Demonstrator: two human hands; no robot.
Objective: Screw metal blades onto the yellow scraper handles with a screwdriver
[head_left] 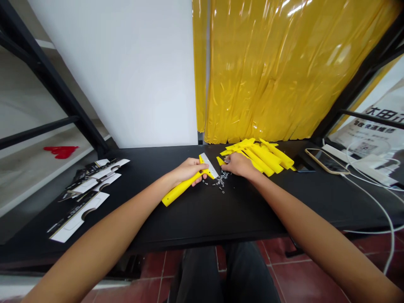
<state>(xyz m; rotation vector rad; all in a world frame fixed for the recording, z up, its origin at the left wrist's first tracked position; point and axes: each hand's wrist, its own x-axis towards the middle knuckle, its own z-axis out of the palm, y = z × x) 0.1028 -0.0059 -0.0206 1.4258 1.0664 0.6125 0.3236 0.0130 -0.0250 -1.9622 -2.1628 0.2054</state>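
Observation:
My left hand (pixel 189 169) is closed around a yellow scraper (pixel 181 189), whose handle points toward the near left. The scraper's silvery blade (pixel 208 165) faces the right. Small screws and nuts (pixel 221 182) lie scattered on the black table between my hands. My right hand (pixel 235 164) has its fingers bent together at the far edge of the screws; what it holds, if anything, is too small to make out. Just behind and right of it lies a pile of yellow handles (pixel 267 158).
Printed cardboard sleeves (pixel 78 214) lie at the table's left. On the right are a phone (pixel 326 161), another dark phone (pixel 304 163), a power strip (pixel 360 166) and white cables (pixel 375 202). A yellow plastic curtain (pixel 268 75) hangs behind the black table (pixel 202 227).

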